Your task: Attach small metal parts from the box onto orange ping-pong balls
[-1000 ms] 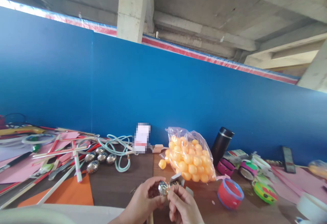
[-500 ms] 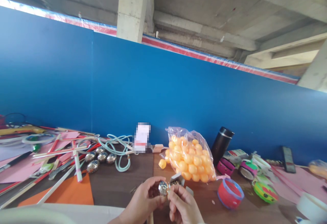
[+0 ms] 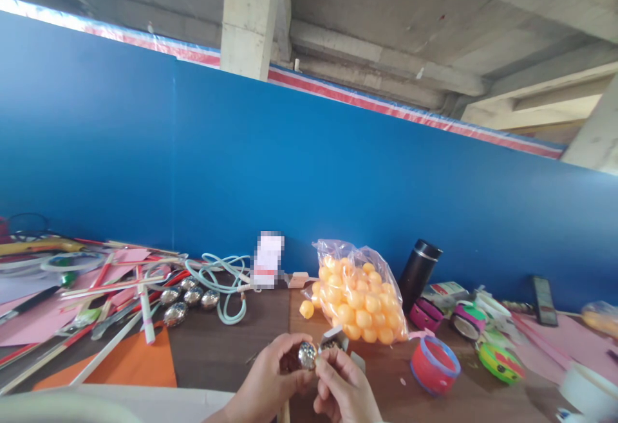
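Note:
My left hand (image 3: 275,371) is closed round a shiny silver ball (image 3: 307,355) whose surface looks studded with small metal pieces. The fingers of my right hand (image 3: 345,381) are pinched together at the ball's right side; whatever they hold is too small to make out. Just behind those fingertips stands a small opened box (image 3: 334,338) of tiny metallic bits, partly covered by the hand. A clear bag of orange balls (image 3: 362,300) lies beyond both hands, with one loose orange ball (image 3: 306,310) at its left.
Several silver balls (image 3: 175,314) lie to the left near a pale blue cord (image 3: 230,307). Sticks, pink paper and orange card (image 3: 140,362) spread further left. At the right are a red-and-blue round container (image 3: 434,366), a black bottle (image 3: 420,272) and a phone (image 3: 544,300). A blue partition (image 3: 309,159) stands behind.
My right hand has shifted slightly left, its fingertips still against the silver ball. The ball has moved a touch to the left in my left hand. The table things stay put.

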A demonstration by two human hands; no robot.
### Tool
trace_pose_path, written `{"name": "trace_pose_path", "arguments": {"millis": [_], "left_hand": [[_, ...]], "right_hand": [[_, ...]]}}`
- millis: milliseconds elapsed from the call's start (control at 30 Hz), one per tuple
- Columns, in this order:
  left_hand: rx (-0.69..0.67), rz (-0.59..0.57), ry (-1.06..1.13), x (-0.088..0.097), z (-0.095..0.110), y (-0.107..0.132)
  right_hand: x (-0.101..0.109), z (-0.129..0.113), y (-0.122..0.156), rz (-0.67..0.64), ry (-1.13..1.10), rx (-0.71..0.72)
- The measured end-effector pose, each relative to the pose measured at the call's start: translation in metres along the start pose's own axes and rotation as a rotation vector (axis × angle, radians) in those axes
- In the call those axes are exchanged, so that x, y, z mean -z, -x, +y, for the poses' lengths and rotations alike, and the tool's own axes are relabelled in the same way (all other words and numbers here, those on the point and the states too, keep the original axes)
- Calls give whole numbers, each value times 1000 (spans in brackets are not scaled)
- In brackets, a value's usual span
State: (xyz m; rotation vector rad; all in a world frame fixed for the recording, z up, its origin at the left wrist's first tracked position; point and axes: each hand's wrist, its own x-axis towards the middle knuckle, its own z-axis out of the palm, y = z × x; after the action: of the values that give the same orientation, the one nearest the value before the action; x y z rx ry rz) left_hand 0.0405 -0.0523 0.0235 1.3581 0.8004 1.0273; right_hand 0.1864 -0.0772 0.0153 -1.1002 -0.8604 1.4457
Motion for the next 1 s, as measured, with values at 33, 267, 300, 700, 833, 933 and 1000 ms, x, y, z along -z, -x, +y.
{"name": "trace_pose_path", "arguments": {"millis": [33,267,300,700,833,933,1000], "left_hand": [[-8,1,-15,0,0,0],[-48,28,-157,4,3,1],[-50,32,-174,4,3,1],[-75,40,-270,3,8,3],[-77,39,-276,0,11,4],[-90,63,-263,0,7,3],[-122,104,-266,3,4,0]], "right_hand": [[-1,0,1,11,4,-2],[-6,0,2,30,-21,-2],[-6,0,2,27,-27,-5],[-8,0,4,6,-66,-19],[-6,4,0,-2,-59,-12],[-5,7,-5,26,-31,1],[-3,8,-6,71,120,43]]}}
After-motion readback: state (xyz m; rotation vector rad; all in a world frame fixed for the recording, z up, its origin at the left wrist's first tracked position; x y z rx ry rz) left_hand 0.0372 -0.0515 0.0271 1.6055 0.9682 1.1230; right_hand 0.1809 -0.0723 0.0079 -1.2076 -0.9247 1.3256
